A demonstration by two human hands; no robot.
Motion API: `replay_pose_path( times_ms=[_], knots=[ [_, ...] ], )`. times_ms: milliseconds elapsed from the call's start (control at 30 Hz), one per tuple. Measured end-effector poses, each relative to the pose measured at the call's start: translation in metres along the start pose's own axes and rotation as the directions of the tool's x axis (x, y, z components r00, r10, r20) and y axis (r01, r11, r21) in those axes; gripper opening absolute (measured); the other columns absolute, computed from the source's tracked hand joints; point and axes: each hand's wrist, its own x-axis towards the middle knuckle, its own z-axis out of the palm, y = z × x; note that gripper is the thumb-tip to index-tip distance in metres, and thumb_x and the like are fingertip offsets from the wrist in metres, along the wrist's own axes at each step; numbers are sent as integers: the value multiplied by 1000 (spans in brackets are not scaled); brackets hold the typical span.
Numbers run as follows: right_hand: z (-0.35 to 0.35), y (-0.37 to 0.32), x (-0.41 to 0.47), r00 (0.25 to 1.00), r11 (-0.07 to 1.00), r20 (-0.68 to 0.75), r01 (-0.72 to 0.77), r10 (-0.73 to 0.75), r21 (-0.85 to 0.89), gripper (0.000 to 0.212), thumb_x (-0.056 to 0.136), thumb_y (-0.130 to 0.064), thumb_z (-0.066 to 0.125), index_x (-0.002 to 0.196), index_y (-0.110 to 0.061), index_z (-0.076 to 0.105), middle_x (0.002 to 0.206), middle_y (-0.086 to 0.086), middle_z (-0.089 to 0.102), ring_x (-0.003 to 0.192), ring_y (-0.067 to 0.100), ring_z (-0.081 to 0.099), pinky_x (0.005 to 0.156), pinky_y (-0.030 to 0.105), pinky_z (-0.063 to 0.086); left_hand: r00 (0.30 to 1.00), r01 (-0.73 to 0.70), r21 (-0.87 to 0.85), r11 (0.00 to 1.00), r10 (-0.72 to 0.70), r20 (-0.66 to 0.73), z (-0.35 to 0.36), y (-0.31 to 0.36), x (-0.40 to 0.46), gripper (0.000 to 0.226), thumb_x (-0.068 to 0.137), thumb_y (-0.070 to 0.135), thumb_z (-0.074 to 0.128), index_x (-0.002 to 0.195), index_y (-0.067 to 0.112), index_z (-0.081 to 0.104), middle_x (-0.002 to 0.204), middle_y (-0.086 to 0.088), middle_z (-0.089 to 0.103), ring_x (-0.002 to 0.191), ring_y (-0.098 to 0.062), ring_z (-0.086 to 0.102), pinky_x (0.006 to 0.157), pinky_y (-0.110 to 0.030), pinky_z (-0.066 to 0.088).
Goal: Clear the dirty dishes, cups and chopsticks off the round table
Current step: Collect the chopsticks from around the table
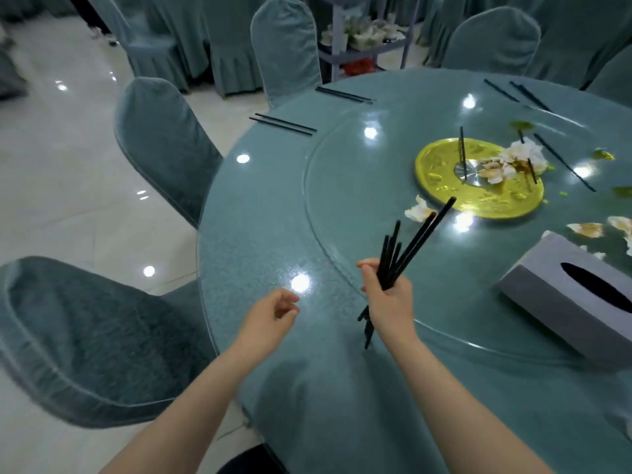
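A bundle of chopsticks [400,258] is gripped in the right hand [388,299], fingers curled round it, above the near table [273,234] edge. The left hand [272,311] is held loosely curled and empty just left of it. No dishes or cups are seen on the table. Still to be collected, by judgement: pairs at far left [284,124] and [343,95], more at far right [523,92], loose sticks near the gold plate [444,196]. Napkins [519,157] and a tissue box [574,299] remain

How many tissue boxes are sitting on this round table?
1. The grey tissue box lies on the glass turntable at the right side, near the right hand. More may sit beyond the frame.
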Motion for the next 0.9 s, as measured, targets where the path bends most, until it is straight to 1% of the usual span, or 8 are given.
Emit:
replay_pose_path(
  times_ms=[67,167,233,300,367,467,800,900],
  knots=[
    [5,6,-7,994,996,109,28,-19,-84,20,89,-18,62,77,-33,69,58,-21,59,55,-2,50,55,9,39,999,45,8,999,-45,-23,-7,-8,-8,17,89,2,59,94,19,58,89,-4,66,82,-17,59,67,-8,42],
    [9,23,-17,985,982,167,-6,38,-187,19,87,-23,64,75,-37,70,49,-18,51,47,1,42,51,19,33,994,98,30,995,-97,-54,-17,-18,-20,13,90,9,61,97,20,60,94,-3,67,88,-15,62,71,-13,43],
    [7,37,-20,986,974,157,-16,53,-226,11,87,-27,65,82,-20,73,49,-14,49,46,2,38,51,25,31,991,121,44,992,-118,-67,-23,-24,-25,12,90,13,62,96,23,61,95,0,67,90,-13,63,73,-15,43],
    [4,44,-23,985,967,165,0,43,-256,22,88,-28,65,84,-8,71,55,-7,49,51,7,40,53,29,33,987,139,51,989,-134,-85,-32,-26,-30,10,90,16,63,96,24,63,96,4,68,91,-10,64,77,-18,46],
    [3,43,-24,982,965,180,-6,55,-262,11,89,-25,64,81,-21,71,53,-10,51,49,5,41,51,26,35,984,143,21,990,-140,-112,-44,-26,-35,10,90,15,61,93,24,64,93,3,70,88,-9,65,81,-25,49],
    [8,36,-25,981,965,188,1,50,-263,20,89,-20,64,76,-35,66,51,-17,53,45,1,42,46,11,31,976,122,-16,992,-123,-177,-66,-24,-43,15,92,15,56,89,27,63,86,4,71,79,-4,65,72,-22,46],
    [90,-20,-43,902,941,429,100,51,-323,17,92,-15,58,78,-22,65,45,-18,49,41,-1,41,42,10,30,920,37,-161,986,-97,-380,-180,-37,-92,15,94,6,52,99,16,63,91,3,70,78,6,66,64,-5,47],
    [133,-43,-62,872,923,487,152,43,-353,17,90,-19,61,75,-25,63,53,-11,49,42,0,40,43,11,31,897,5,-193,981,-90,-434,-229,-55,-116,18,94,8,53,95,23,63,91,4,72,85,-2,68,70,-11,49]
  ],
)
